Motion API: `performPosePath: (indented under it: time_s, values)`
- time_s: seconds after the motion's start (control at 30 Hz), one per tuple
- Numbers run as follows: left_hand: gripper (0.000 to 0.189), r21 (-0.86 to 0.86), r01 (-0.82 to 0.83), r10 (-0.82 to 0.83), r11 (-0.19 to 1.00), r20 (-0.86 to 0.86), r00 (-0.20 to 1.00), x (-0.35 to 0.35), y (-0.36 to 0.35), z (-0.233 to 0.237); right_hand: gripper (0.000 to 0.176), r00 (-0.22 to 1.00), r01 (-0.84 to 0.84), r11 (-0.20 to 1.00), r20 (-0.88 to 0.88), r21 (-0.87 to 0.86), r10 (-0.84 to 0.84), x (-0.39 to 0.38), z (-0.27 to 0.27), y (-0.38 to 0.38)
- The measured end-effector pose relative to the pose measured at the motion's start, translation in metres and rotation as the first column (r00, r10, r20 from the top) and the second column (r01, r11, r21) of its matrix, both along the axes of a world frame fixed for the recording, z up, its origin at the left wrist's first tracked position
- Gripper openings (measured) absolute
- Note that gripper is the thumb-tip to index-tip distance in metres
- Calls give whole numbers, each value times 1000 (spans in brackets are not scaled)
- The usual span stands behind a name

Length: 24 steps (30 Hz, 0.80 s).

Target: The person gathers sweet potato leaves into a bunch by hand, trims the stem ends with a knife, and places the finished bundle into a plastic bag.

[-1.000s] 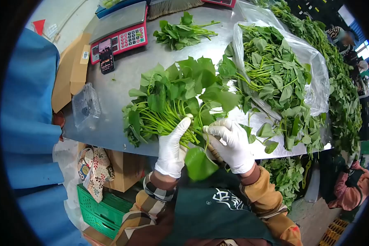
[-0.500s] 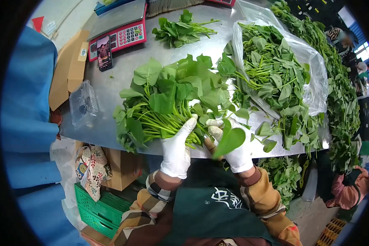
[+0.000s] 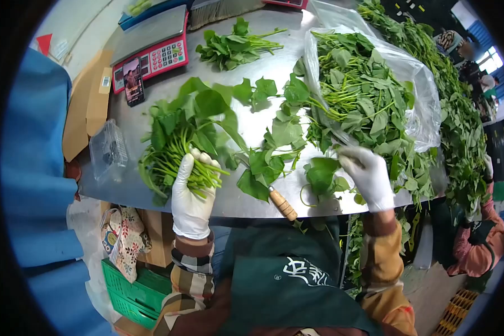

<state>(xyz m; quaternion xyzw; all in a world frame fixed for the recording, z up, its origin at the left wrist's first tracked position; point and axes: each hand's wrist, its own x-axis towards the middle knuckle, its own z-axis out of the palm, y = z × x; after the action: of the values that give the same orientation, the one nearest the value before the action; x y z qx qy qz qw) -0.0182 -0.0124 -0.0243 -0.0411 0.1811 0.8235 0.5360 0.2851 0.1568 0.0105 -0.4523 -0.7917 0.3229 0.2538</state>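
From where I stand, I see the person's left hand (image 3: 193, 208), in a white glove, with its grip closed round a thick bunch of green leafy stems (image 3: 176, 147). The bunch sits just above the near left part of the shiny grey metal desk (image 3: 127, 187), its leaves fanning away from the person and the cut stem ends poking out past the thumb.

The right hand (image 3: 371, 176), gloved in white too, is off to the right by the near edge of a big heap of green leafy stems (image 3: 357, 84), which spills from a clear plastic bag (image 3: 427, 120). Its fingers are bent, but it's blurred, and I can't tell how tight that grip is or whether anything is in it.

Between the hands, loose green sprigs (image 3: 285, 133) straggle over the desk, and a light wooden handle with dark rings (image 3: 283, 204) lies at an angle by the front edge. Farther back there's a smaller bunch of green stems (image 3: 238, 46), and left of it a red-framed scale with a grey metal plate (image 3: 171, 57). A black phone with a lit screen (image 3: 133, 84) leans against the scale's front.
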Motion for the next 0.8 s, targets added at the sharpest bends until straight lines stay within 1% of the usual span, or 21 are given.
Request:
performPosePath:
  time_s: [0.03,0.1,0.13,0.17,0.23,0.27,0.3,0.33,0.37,0.43,0.47,0.5,0.53,0.57,0.6,0.63,0.67,0.7,0.73,0.77,0.8]
  values:
    - [14,32,43,-43,999,21,999,4,1,4,18,999,8,986,32,167,-14,-15,-4,11]
    - [17,-49,40,-38,998,37,999,11,1,17,14,991,42,929,102,368,-86,-40,-25,43]
    - [16,-53,50,-49,997,24,999,11,0,19,11,985,13,889,149,458,-91,-50,-34,57]
    - [15,-31,65,-65,997,-9,998,9,-1,16,11,982,4,860,158,510,-99,-60,-44,71]
    - [14,-15,67,-67,998,-21,997,4,-7,9,5,913,-78,770,355,633,-200,-78,-60,97]
    - [14,-29,58,-59,998,-12,998,4,-9,8,4,878,-100,728,405,678,-257,-85,-72,107]
    - [14,-46,50,-50,998,-2,999,4,-11,8,4,835,-125,687,450,716,-316,-91,-79,113]
    - [15,-56,38,-38,998,6,999,6,-13,8,6,805,-163,684,497,711,-325,-96,-76,114]
    - [18,-62,42,-41,997,31,999,6,-15,7,7,797,-130,738,513,662,-319,-100,-80,121]
    - [19,-57,100,-99,993,8,995,9,-19,12,11,816,-37,844,504,535,-283,-103,-64,121]
    - [19,-79,68,-67,995,20,998,9,-20,6,13,898,42,891,373,453,-232,-102,-53,118]
    - [17,-112,62,-56,992,51,997,9,-21,3,15,955,98,929,228,358,-189,-100,-39,112]
    - [17,-120,75,-68,990,58,996,11,-19,4,18,985,132,959,73,251,-155,-98,-31,110]
    - [17,-129,87,-79,988,66,995,13,-18,4,21,968,71,975,-222,-212,-119,-98,-29,114]
    - [16,-107,134,-126,985,75,989,12,-19,-1,20,921,-28,928,-370,-371,-120,-96,-16,105]
    - [16,-99,155,-148,983,75,986,13,-16,-2,19,851,-152,853,-505,-499,-144,-94,-1,90]
    - [16,-90,176,-170,980,75,983,15,-13,-3,18,826,-184,834,-543,-519,-155,-92,1,78]
    - [16,-84,196,-189,977,78,979,17,-11,-4,16,843,-175,851,-522,-495,-130,-89,6,64]
    - [16,-74,203,-198,976,72,978,18,-8,-5,15,834,-219,834,-541,-506,-109,-87,10,51]
    - [16,-97,192,-190,977,35,981,21,-5,-3,14,824,-264,813,-560,-519,-90,-86,9,39]
    - [16,-122,180,-181,976,-1,983,25,-1,0,15,802,-273,815,-589,-511,-100,-86,-4,31]
